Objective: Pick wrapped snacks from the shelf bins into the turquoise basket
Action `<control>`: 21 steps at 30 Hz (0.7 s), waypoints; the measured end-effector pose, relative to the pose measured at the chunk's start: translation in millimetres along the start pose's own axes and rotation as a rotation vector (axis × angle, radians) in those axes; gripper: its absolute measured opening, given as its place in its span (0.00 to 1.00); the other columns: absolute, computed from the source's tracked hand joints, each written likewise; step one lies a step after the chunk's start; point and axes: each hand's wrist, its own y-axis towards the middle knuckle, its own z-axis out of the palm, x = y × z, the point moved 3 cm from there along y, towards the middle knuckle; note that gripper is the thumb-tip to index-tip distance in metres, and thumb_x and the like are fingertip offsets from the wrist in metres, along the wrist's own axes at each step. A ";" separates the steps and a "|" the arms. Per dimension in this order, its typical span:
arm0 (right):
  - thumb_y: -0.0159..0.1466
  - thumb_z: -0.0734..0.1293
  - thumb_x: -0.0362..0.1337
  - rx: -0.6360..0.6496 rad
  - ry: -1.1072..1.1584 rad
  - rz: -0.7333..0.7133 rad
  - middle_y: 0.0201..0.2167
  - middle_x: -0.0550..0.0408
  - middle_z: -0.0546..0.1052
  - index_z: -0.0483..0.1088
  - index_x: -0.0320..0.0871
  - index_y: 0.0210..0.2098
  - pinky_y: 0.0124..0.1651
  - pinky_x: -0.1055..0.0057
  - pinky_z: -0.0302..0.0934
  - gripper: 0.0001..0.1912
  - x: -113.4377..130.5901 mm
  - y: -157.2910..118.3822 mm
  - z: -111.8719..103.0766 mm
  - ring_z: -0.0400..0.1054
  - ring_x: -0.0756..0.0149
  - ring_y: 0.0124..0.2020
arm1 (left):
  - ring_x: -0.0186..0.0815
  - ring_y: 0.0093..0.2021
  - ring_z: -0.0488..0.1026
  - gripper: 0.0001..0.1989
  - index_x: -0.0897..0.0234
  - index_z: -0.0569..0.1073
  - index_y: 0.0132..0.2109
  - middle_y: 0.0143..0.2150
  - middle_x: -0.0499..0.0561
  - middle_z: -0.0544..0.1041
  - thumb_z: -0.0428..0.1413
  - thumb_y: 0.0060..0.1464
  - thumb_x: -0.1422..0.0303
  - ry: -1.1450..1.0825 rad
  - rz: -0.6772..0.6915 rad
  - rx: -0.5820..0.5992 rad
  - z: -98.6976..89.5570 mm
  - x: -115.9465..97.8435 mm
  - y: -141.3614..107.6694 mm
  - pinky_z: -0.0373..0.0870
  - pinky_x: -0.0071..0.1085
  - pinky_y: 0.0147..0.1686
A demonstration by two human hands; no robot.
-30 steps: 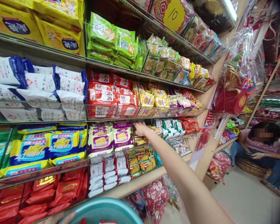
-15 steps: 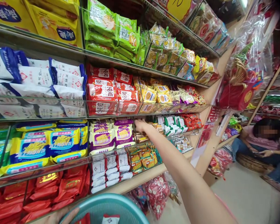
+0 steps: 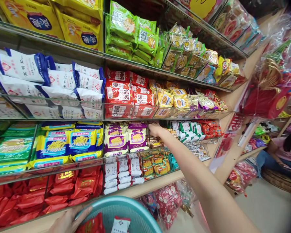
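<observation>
My left hand (image 3: 69, 219) grips the rim of a teal plastic basket (image 3: 122, 202) at the bottom of the view, fingers over its left edge. Inside the basket lie a red packet (image 3: 94, 224) and a white packet with red ends (image 3: 120, 224). My right hand (image 3: 156, 130) reaches deep into a shelf compartment of small brown snack packets (image 3: 156, 142); its fingers are mostly hidden there. Left of that hand stand purple-and-cream soda biscuit packs (image 3: 137, 137). Green-and-white packets (image 3: 188, 131) lie to its right.
Glass dividers and shelf lips (image 3: 126, 157) border the compartments. White-and-blue packets (image 3: 63, 81) and red-and-white packs (image 3: 120, 94) fill the shelf above. Bagged goods (image 3: 168, 202) sit beneath the shelving. A person (image 3: 287, 152) sits low at the far right.
The view has shifted left, so the shelves appear further right. My right hand stays inside the same compartment. More of my left hand and the basket's contents shows.
</observation>
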 end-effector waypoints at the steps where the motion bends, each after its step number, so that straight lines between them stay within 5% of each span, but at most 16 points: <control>1: 0.56 0.63 0.30 -0.011 -0.007 -0.001 0.53 0.38 0.70 0.67 0.37 0.50 0.52 0.60 0.56 0.21 -0.3 -1.3 -0.1 0.65 0.51 0.52 | 0.43 0.47 0.75 0.20 0.47 0.76 0.47 0.45 0.44 0.79 0.48 0.49 0.56 -0.004 -0.012 -0.002 0.2 0.2 0.2 0.71 0.31 0.43; 10: 0.57 0.61 0.33 -0.154 -0.071 -0.056 0.53 0.41 0.68 0.63 0.39 0.52 0.51 0.55 0.53 0.22 -3.1 -31.0 -10.1 0.62 0.50 0.53 | 0.43 0.50 0.73 0.20 0.52 0.75 0.48 0.47 0.48 0.78 0.46 0.54 0.53 -0.054 -0.075 0.018 5.6 2.2 0.1 0.68 0.31 0.46; 21: 0.58 0.60 0.35 -0.422 -0.236 -0.168 0.42 0.42 0.73 0.64 0.40 0.51 0.47 0.53 0.51 0.21 -25.4 -98.1 -19.9 0.63 0.50 0.43 | 0.43 0.47 0.74 0.23 0.57 0.76 0.43 0.43 0.54 0.80 0.44 0.55 0.49 0.000 -0.111 0.052 -21.5 -48.1 -15.5 0.66 0.30 0.44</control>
